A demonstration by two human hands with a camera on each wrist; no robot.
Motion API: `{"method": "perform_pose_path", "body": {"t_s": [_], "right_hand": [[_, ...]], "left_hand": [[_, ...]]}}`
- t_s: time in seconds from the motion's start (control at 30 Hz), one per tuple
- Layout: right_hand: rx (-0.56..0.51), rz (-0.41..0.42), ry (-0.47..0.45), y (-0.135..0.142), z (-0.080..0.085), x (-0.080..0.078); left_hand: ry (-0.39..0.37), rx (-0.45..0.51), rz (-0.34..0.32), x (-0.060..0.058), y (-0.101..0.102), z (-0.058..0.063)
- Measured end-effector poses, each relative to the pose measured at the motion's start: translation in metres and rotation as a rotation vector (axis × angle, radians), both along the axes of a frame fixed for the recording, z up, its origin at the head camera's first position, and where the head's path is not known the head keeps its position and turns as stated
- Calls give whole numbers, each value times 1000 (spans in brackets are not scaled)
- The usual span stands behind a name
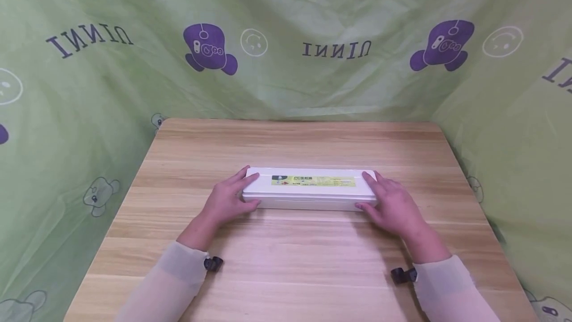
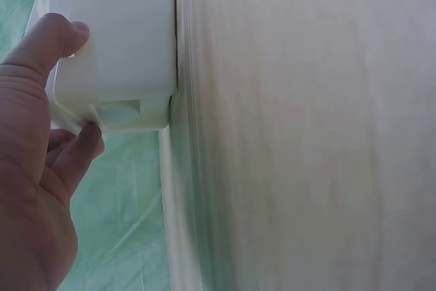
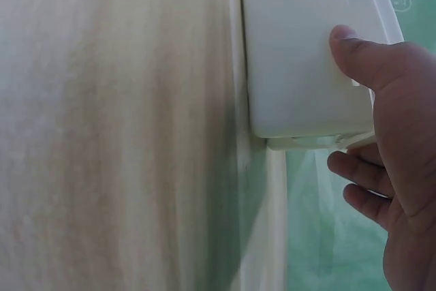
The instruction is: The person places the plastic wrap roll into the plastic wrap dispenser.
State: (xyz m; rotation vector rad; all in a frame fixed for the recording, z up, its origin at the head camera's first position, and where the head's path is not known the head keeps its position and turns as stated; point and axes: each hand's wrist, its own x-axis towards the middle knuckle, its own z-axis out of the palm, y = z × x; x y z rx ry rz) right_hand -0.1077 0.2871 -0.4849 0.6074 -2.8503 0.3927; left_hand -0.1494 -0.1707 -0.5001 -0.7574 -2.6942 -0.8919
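Observation:
A long white lidded plastic box (image 1: 313, 202) lies crosswise on the table, with a yellow-green printed label (image 1: 314, 181) on its lid. My left hand (image 1: 229, 199) grips its left end, thumb on the front side and fingers over the lid's edge. At the opposite end my right hand (image 1: 391, 202) holds it the same way. In the left wrist view, the left thumb (image 2: 65, 35) presses the box's long side while fingertips touch the short end near a recess. The right thumb (image 3: 354, 52) presses the long side in the right wrist view, with the other fingers by the short end.
The wood-grain table (image 1: 304, 262) has its back edge against a green printed cloth (image 1: 286, 88), which hangs around the back and both sides. Small black wrist cameras (image 1: 214, 263) sit at both pale sleeve cuffs, above the tabletop.

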Motion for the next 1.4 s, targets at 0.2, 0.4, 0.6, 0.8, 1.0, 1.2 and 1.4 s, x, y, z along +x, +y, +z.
{"method": "perform_pose_path", "body": {"t_s": [0.2, 0.4, 0.6, 0.8, 1.0, 1.2, 1.4], "right_hand": [[49, 20, 61, -1, -2, 0], [77, 15, 45, -1, 3, 0], [83, 1, 0, -1, 7, 0], [91, -5, 19, -3, 4, 1], [90, 1, 66, -3, 0, 1], [66, -14, 60, -2, -1, 3], [75, -17, 52, -2, -6, 5]], "left_hand": [[95, -11, 2, 3, 3, 3], [41, -76, 19, 1, 3, 12], [-15, -88, 28, 2, 3, 14], [-18, -117, 75, 6, 7, 13], [21, -200, 69, 9, 10, 14], [22, -224, 64, 11, 10, 19], [-41, -239, 72, 12, 12, 22]]}}
